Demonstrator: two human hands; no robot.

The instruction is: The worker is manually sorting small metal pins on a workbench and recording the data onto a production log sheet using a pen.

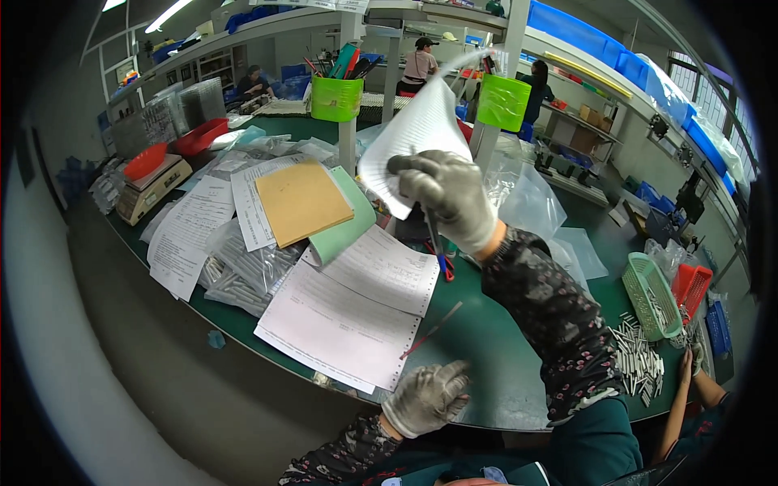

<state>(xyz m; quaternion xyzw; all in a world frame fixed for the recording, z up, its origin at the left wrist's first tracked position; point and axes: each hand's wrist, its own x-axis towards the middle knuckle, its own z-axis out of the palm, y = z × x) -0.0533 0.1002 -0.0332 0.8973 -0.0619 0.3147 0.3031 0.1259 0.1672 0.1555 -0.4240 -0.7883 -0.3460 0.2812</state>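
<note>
My right hand (450, 194), in a grey-white glove, is raised over the desk and closed on a thin white sheet (417, 134) with fine ruled lines. The sheet curls up and away, its far end smeared by motion. A slim dark pen (438, 241) with a blue end hangs below the same hand, seemingly held in its fingers. Down at the near desk edge is my gloved left hand (425, 397). Its fingers are loosely bent and apart, and nothing shows in them. A thin clear pen (429, 330) with a red end lies by printed forms (344, 324).
A brown envelope (304, 201) and a green folder (350, 219) lie on papers, beside bagged metal rods (239, 275). Green bins (336, 99) hang on the posts. At right, another person's hands (693, 360) work near loose metal pins (640, 360) and a pale green basket (651, 296).
</note>
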